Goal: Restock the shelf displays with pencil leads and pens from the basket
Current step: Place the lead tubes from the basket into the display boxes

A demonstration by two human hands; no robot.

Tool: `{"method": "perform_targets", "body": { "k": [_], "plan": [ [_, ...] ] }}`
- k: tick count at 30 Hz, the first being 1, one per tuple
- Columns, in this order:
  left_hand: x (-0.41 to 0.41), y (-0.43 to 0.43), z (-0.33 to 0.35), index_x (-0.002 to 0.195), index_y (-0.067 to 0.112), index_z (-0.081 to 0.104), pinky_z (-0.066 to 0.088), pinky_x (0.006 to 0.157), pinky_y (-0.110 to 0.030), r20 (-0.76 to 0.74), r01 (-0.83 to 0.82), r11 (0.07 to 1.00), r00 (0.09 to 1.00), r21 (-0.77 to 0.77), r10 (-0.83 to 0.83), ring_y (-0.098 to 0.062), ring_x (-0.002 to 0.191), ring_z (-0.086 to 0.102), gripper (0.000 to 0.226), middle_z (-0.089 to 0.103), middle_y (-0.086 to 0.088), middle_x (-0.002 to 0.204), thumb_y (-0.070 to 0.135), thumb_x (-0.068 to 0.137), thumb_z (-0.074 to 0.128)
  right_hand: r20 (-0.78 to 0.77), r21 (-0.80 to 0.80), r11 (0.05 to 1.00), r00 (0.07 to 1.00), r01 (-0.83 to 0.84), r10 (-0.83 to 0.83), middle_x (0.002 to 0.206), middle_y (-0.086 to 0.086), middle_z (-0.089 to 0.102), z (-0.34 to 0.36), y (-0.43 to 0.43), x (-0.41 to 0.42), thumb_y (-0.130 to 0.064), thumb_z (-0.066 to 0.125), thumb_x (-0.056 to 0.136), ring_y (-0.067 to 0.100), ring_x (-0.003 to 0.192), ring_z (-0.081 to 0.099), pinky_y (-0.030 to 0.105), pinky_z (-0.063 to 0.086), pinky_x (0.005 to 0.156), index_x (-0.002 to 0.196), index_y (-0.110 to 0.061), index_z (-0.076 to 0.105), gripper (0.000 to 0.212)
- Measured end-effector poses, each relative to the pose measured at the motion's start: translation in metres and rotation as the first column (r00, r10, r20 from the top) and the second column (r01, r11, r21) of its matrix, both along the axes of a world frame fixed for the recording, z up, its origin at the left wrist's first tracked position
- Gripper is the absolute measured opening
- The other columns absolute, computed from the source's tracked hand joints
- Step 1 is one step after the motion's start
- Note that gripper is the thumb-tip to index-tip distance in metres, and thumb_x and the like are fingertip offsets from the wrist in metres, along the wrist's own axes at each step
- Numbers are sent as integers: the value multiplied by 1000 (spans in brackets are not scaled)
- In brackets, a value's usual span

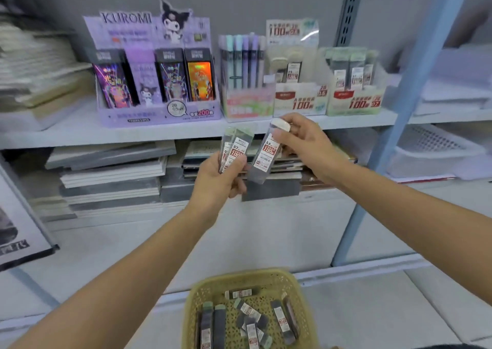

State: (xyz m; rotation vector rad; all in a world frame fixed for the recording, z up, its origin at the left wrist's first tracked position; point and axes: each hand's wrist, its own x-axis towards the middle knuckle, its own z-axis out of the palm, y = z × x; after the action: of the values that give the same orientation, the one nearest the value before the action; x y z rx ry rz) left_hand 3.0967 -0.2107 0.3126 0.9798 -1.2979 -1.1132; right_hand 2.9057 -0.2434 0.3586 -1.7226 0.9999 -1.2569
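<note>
Left hand grips two green-capped clear lead tubes marked 0.7; right hand pinches a white-capped clear tube marked 0.5 (red "100" labels), below the purple KUROMI display carton, above the yellow plastic basket.

Upper shelf — four display boxes side by side with no gaps: Kuromi box, pen box, 0.5 lead box, 0.7 lead box. Their tops are open and a bare strip of board runs in front. The 0.5 lead box is thinly filled. A blue post crosses just right of the 0.7 lead box. The left hand with lead cases and the right hand with a lead case fill the air before the shelf lip. Basket — top open between the forearms.
</note>
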Motion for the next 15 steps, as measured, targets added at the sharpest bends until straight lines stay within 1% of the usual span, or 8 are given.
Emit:
{"method": "perform_targets", "body": {
  "k": [1,3,6,8,11,13,15],
  "plan": [
    [-2,-3,13,97,14,58,35,41,-20,-34,7,1000,999,-15,-8,-11,45,50,7,67,4,69,20,98,55,27,-42,999,999,19,-18,83,-2,70,16,-2,-6,-9,56,96,8,73,63,23,51,58,102,-14,56,7],
    [-6,-9,37,96,15,58,34,40,-20,-90,39,998,995,-41,-43,-11,43,46,8,63,5,66,20,99,53,68,-133,989,996,71,-62,84,-1,69,47,-6,-19,-10,56,97,11,76,63,23,52,58,102,-16,56,8],
    [-10,-17,67,99,17,60,36,42,-21,-115,108,992,987,-71,-116,-12,46,45,11,60,3,67,21,101,50,106,-251,949,980,191,-170,81,-9,71,90,-16,-39,-11,58,96,10,78,67,24,55,62,100,-18,55,9],
    [-13,-22,84,97,15,58,38,43,-22,-129,122,988,983,-90,-133,-14,47,47,11,60,3,65,19,101,49,97,-317,905,959,284,-267,81,-9,70,114,-26,-49,-11,57,96,8,78,68,23,56,65,99,-19,54,8],
    [-17,-31,103,97,14,58,43,44,-23,-130,101,990,985,-100,-114,-13,48,52,10,62,3,64,17,100,49,57,-383,845,923,372,-381,91,3,67,138,-44,-60,-11,56,96,18,86,68,29,59,72,105,-11,53,10],
    [-18,-37,111,98,14,58,47,47,-24,-115,106,988,986,-108,-119,-12,50,55,9,64,2,67,17,100,50,-23,-409,827,902,384,-431,97,7,64,148,-56,-65,-10,55,95,24,93,67,36,59,78,106,-12,52,11],
    [-18,-42,115,100,14,59,49,49,-24,-103,114,987,987,-110,-125,-12,52,57,9,66,1,69,19,100,51,-115,-429,811,867,397,-485,102,8,64,154,-67,-69,-11,55,95,26,96,66,41,58,82,106,-14,52,11]
  ]
}}
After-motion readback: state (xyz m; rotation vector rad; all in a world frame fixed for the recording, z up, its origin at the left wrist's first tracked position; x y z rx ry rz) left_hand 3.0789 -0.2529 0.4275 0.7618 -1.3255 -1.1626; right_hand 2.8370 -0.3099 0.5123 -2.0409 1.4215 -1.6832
